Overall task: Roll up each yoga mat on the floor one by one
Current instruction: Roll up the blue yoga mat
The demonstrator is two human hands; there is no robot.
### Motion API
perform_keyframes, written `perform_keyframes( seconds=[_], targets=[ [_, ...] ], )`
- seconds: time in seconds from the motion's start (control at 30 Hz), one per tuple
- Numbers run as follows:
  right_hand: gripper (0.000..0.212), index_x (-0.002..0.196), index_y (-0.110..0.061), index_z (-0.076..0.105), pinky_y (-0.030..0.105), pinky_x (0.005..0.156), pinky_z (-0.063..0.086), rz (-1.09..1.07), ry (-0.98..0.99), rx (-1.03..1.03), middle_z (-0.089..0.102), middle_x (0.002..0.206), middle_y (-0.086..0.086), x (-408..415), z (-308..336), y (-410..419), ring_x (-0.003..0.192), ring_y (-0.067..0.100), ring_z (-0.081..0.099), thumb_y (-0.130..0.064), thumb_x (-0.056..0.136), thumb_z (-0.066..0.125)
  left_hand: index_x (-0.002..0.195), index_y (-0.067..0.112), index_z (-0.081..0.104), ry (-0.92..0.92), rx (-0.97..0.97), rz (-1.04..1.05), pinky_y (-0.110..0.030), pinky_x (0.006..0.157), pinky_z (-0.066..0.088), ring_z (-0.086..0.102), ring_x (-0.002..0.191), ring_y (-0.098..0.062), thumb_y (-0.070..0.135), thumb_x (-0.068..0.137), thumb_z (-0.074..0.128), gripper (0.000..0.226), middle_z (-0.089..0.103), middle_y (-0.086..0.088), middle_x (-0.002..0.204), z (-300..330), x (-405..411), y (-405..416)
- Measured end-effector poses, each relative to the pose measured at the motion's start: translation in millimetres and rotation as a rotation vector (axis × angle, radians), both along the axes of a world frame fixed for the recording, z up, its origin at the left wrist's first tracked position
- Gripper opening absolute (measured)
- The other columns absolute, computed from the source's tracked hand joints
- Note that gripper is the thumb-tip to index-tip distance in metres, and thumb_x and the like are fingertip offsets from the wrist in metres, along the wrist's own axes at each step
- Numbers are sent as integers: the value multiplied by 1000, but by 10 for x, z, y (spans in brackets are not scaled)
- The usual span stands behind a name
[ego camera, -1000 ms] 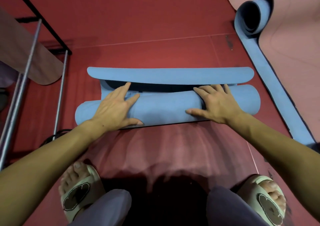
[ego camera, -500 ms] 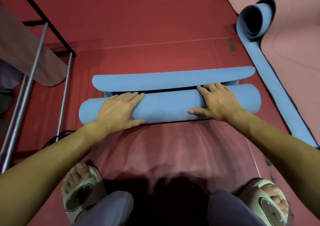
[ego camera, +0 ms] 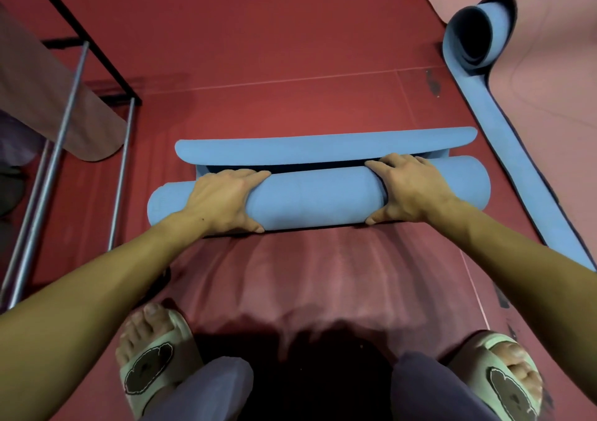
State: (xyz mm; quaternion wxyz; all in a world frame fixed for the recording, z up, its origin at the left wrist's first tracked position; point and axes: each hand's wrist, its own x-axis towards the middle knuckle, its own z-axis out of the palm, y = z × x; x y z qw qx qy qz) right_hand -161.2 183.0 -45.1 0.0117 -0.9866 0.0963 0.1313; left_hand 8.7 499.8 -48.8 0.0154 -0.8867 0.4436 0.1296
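Red floor [ego camera: 290, 65] | both hands' grip (fingers curled over) holding blue mat roll [ego camera: 316, 201]

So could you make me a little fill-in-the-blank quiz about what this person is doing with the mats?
1. Both hands, left hand and right hand, rest on a rolled mat coloured ____.
2. The floor under the mat is ____.
3. A second blue mat, partly rolled, lies to the person's ____.
4. On each foot the person wears a ____.

Missing words: blue; red; right; slipper
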Motion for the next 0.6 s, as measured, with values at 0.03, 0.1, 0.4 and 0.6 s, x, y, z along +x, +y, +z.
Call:
perform_keyframes(
  seconds=[0.03, 0.1, 0.4, 0.6],
  targets=[
    [126, 153, -31, 43, 50, 110, 44, 6, 37, 6, 58, 138, 0, 6, 43, 15, 125, 28, 58, -92, 47, 74, 139, 48, 46, 28, 7, -6, -39, 75, 49, 64, 112, -17, 76, 55, 81, 96, 63, 22, 126, 41, 4, 4],
    [123, 149, -33, 46, 49, 101, 52, 7, 115, 47, 63, 131, -2, -6, 130, 35, 118, 26, 62, -94, 45, 71, 131, 51, 49, 79, 38, -27, -40, 75, 52, 66, 100, -15, 80, 51, 78, 89, 67, 25, 112, 111, 17, 19],
    [105, 132, -48, 55, 42, 75, 45, 52, 371, 128, 69, 98, -16, -270, 263, 163, 103, 20, 63, -104, 44, 61, 131, 65, 46, 420, 214, -99, -45, 95, 52, 63, 103, -7, 87, 50, 79, 91, 67, 32, 109, 159, -5, 95],
    [102, 142, -46, 54, 47, 87, 53, -42, 291, 137, 71, 121, -11, -183, 349, 91, 120, 25, 63, -99, 56, 63, 141, 58, 50, 320, 94, 2, -39, 101, 50, 59, 126, -8, 83, 61, 79, 89, 62, 29, 136, 170, 126, 160]
  ],
)
